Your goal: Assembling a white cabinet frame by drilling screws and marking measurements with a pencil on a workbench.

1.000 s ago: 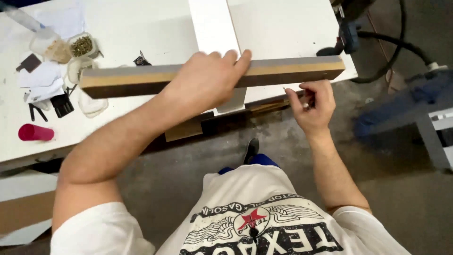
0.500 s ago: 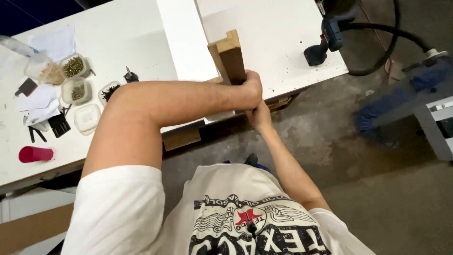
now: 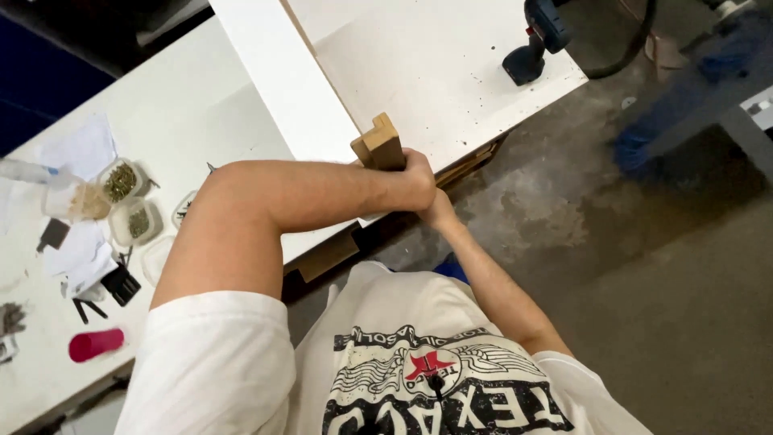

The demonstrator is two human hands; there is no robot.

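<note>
An L-shaped length of wood [image 3: 378, 145] stands on end at the near edge of the white workbench [image 3: 435, 72]; I see its end face. My left hand [image 3: 419, 179] is wrapped around it just below the top. My right hand [image 3: 439, 211] sits right under the left one, mostly hidden by it, and seems to grip the same piece lower down. My left forearm crosses the view from the left.
A blue cordless drill [image 3: 535, 36] lies at the bench's far right. Small plastic tubs of screws [image 3: 121, 184], papers, black bits and a red cup [image 3: 95, 343] lie on the left bench. Concrete floor [image 3: 660, 266] lies to the right. A black hose runs at top right.
The wood went from lying flat across the bench under my left hand to standing on end. My right hand moved in under the left. The view shifted to the right.
</note>
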